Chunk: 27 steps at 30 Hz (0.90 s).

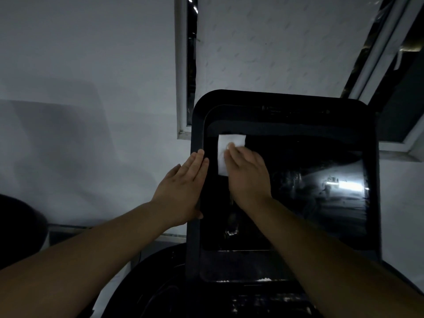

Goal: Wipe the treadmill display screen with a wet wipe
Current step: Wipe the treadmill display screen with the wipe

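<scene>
The treadmill display screen (309, 180) is a large glossy black panel in a dark rounded frame, filling the middle right of the view. A white wet wipe (223, 148) lies flat on the screen's upper left corner. My right hand (249, 173) presses on the wipe with flat fingers and covers its lower right part. My left hand (183, 191) rests flat against the left edge of the frame, fingers together and pointing up, with nothing in it.
A pale wall stands behind the display. A white-framed window (183, 65) runs up behind the screen, with another frame at the upper right. The treadmill's dark console (183, 290) curves below the screen. A bright reflection glares on the screen's right side.
</scene>
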{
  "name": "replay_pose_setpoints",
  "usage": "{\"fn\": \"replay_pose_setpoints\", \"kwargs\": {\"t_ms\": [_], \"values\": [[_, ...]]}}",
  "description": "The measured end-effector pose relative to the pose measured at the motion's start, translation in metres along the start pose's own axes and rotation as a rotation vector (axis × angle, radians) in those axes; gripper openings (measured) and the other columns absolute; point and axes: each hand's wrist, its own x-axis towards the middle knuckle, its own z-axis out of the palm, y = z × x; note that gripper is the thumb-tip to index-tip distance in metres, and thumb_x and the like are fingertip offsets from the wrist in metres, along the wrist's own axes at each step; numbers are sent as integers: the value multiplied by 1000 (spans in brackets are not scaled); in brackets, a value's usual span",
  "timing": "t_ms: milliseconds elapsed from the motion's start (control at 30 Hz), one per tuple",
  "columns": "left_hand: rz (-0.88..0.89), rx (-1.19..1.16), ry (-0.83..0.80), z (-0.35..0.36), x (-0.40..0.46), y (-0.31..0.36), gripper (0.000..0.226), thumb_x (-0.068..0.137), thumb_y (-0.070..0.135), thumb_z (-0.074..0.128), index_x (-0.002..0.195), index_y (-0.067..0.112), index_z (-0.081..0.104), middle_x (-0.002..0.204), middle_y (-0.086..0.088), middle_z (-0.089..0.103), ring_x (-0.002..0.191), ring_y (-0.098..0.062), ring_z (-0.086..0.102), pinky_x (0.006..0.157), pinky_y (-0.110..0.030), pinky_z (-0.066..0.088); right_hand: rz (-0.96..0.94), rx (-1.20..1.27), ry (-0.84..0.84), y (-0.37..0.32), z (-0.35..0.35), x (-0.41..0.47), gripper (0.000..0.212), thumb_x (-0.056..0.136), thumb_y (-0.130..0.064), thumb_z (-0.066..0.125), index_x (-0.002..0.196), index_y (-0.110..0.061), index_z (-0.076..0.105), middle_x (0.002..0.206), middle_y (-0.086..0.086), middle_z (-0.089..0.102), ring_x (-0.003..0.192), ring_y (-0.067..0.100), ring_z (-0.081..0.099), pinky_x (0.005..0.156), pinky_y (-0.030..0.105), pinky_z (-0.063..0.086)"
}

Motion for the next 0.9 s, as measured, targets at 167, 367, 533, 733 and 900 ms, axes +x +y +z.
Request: {"fn": "replay_pose_setpoints", "kwargs": {"t_ms": [167,367,533,733,900], "values": [[-1,9,2,-2,-1,0,135,77,59,75,154,11,-25,159,-9,-38,153,-22,-23,127,-43,9,-15,7,52,7,-1,22,42,81,-10,46,115,0,69,128,16,68,112,33,65,95,45,51],[-11,-7,1,-3,-2,2,134,77,55,76,154,12,-25,161,-9,-36,153,-21,-22,126,-42,10,-32,3,-21,4,-4,-15,44,79,-12,53,120,-2,67,132,15,66,116,32,62,98,46,50],[-16,-3,-2,-6,-3,5,134,76,53,78,155,11,-22,162,-11,-34,154,-22,-20,126,-42,10,-44,18,-49,-11,-3,-71,49,83,-13,42,125,-1,66,135,15,64,118,32,62,100,46,50],[-34,-1,-23,-8,-2,7,138,74,55,80,156,11,-22,161,-10,-36,153,-22,-21,127,-42,11,-57,104,17,-30,-1,-135,45,84,-4,50,125,5,66,130,18,67,114,32,64,97,47,52],[-35,2,-30,-7,-3,7,139,74,57,79,154,12,-25,159,-9,-39,153,-21,-23,127,-43,10,-50,60,-58,-46,-3,-178,41,87,-6,53,125,0,68,137,15,64,118,31,65,99,47,52]]}}
